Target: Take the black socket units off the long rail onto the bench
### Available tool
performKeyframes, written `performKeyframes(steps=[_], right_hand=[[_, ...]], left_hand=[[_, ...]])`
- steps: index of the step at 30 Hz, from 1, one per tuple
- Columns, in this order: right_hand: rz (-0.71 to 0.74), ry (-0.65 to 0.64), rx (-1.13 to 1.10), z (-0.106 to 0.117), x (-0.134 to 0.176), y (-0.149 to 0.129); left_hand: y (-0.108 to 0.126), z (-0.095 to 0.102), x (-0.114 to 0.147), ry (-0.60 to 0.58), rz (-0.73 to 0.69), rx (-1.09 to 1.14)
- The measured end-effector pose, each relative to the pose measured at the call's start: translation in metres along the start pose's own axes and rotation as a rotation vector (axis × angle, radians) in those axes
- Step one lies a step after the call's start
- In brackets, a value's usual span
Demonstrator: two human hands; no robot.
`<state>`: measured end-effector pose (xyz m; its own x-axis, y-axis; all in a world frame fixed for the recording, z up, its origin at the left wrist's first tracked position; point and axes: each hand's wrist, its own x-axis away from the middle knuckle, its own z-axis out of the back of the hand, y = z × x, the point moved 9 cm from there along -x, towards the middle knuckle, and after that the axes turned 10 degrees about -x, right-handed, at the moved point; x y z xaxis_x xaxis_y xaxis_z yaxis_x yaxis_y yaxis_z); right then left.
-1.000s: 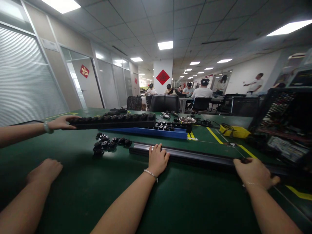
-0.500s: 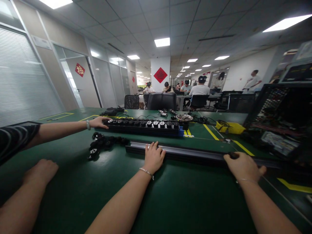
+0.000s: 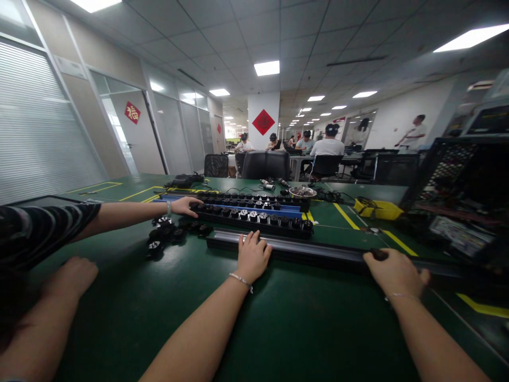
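A long black rail (image 3: pixel 310 246) with a bright inner channel lies across the table before me. My left hand (image 3: pixel 253 257) has its fingers curled over the near edge of this rail, close to its left end. Farther right, my right hand (image 3: pixel 395 273) pinches a small dark round piece (image 3: pixel 378 254) at the rail; the fingers partly hide it. Loose black socket modules (image 3: pixel 159 233) lie in a cluster left of the rail. Just behind the rail stands a black strip with a row of socket modules (image 3: pixel 254 216), its left end under a co-worker's hand (image 3: pixel 186 206).
The co-worker's other hand (image 3: pixel 75 278) is at the left over the green table (image 3: pixel 131 323). A blue strip (image 3: pixel 286 208), another filled strip and a metal bowl (image 3: pixel 303 192) are farther back. A yellow box (image 3: pixel 377 208) and an open computer case (image 3: pixel 449 191) stand right.
The co-worker's hand has brought the filled strip nearer and to the right, revealing the blue strip and another row behind it. Both my hands have hardly moved.
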<state>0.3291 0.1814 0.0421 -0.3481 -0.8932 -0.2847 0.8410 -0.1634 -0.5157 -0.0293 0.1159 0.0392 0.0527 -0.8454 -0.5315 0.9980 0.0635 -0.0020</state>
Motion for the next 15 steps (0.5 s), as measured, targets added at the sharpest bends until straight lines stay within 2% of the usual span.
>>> performKeyframes(steps=[9, 15], right_hand=[[0.056, -0.013, -0.045, -0.004, 0.004, -0.016], [0.117, -0.035, -0.054, -0.015, 0.011, -0.036]], left_hand=[[0.0, -0.001, -0.001, -0.012, 0.008, 0.006], [0.0, -0.001, -0.001, -0.022, 0.018, 0.031]])
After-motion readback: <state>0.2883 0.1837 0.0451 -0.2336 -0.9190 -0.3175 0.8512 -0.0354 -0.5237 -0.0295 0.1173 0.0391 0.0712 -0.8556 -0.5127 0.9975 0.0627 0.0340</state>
